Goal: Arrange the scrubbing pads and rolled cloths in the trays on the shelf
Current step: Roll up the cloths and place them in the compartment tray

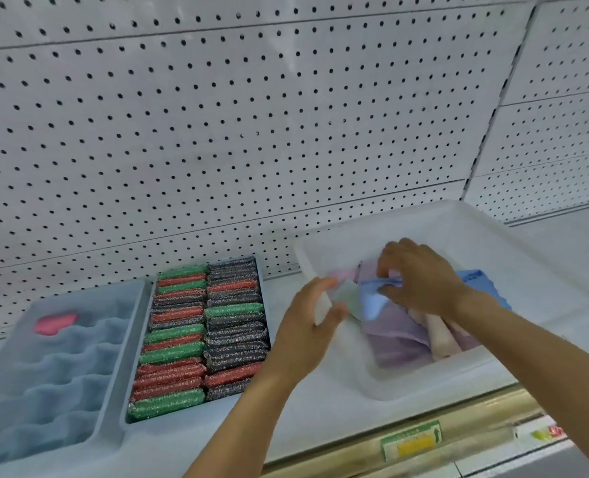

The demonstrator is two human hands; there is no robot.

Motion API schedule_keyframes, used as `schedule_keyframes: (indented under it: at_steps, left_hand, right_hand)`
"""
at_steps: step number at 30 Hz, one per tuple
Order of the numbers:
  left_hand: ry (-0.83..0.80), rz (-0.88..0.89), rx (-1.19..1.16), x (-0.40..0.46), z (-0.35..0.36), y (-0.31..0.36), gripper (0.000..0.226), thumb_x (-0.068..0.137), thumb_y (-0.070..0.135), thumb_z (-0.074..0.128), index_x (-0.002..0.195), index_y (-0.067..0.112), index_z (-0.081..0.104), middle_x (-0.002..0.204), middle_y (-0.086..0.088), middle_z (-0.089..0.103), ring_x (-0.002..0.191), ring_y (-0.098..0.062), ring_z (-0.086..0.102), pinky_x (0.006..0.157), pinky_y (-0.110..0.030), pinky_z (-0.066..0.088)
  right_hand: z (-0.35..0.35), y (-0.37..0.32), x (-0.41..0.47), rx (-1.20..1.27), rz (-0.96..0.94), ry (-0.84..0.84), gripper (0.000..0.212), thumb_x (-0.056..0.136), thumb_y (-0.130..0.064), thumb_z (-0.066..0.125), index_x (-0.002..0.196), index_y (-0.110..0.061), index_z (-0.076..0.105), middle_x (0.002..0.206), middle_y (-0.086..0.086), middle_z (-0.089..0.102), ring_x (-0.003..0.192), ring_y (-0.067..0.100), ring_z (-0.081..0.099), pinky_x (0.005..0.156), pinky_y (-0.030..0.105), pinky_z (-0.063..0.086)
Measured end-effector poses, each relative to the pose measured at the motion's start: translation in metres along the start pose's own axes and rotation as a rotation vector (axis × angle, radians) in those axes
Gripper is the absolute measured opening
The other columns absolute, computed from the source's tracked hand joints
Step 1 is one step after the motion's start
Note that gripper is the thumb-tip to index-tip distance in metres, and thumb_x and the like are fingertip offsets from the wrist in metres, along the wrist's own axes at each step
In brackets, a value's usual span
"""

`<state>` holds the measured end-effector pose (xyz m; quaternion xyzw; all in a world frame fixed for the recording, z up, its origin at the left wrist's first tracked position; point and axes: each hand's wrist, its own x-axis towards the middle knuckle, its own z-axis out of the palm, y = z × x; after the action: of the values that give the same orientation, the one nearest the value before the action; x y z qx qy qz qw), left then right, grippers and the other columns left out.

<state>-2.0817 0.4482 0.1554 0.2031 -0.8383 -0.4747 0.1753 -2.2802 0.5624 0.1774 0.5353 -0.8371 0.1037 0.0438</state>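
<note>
Both forearms reach over the white shelf (320, 419) into a translucent bin (493, 243) of cloths; beside it a tray (265, 305) holds 2 rows of scrubbing pads (199, 336); right hand (420, 277) pinches a blue cloth (372, 301), left hand (306, 326) grips the bin's rim

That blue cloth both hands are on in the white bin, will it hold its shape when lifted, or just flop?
Probably flop. The blue cloth already sags and creases between the right hand and left hand, so it looks soft and thin. It is likely light too. It seems unlikely to slip, since fabric bunches under a pinch.
</note>
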Motion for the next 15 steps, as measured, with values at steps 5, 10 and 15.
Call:
schedule_keyframes:
  at_steps: [5,10,15]
  left_hand:
    - [0.068,-0.128,-0.489,-0.006,-0.045,0.023,0.058,0.086,0.074,0.035,0.121,0.037,0.061,0.127,0.015,0.062,0.120,0.000,0.054,0.102,-0.027,0.041]
    - [0.037,-0.155,-0.510,-0.026,-0.097,0.028,0.035,0.088,0.047,0.060,0.099,0.015,0.070,0.100,-0.002,0.074,0.091,-0.017,0.070,0.077,-0.030,0.056]
    - [0.097,-0.111,-0.385,-0.053,-0.152,-0.001,0.018,0.095,0.020,0.059,0.110,0.017,0.067,0.101,0.005,0.074,0.090,-0.008,0.070,0.071,-0.016,0.054]
  right_hand:
    - [-0.038,-0.083,-0.008,1.047,0.209,0.137,0.015,0.082,-0.010,0.071,0.075,-0.011,0.058,0.072,0.003,0.061,0.062,0.008,0.051,0.057,0.017,0.038]
    - [-0.036,-0.162,-0.001,1.432,0.309,0.214,0.013,0.087,-0.014,0.068,0.089,-0.004,0.061,0.080,0.014,0.068,0.070,0.022,0.063,0.062,0.037,0.048]
    - [-0.021,-0.237,0.012,1.353,0.342,0.245,0.023,0.091,-0.028,0.063,0.090,-0.006,0.056,0.078,0.009,0.061,0.064,0.014,0.061,0.053,0.022,0.048]
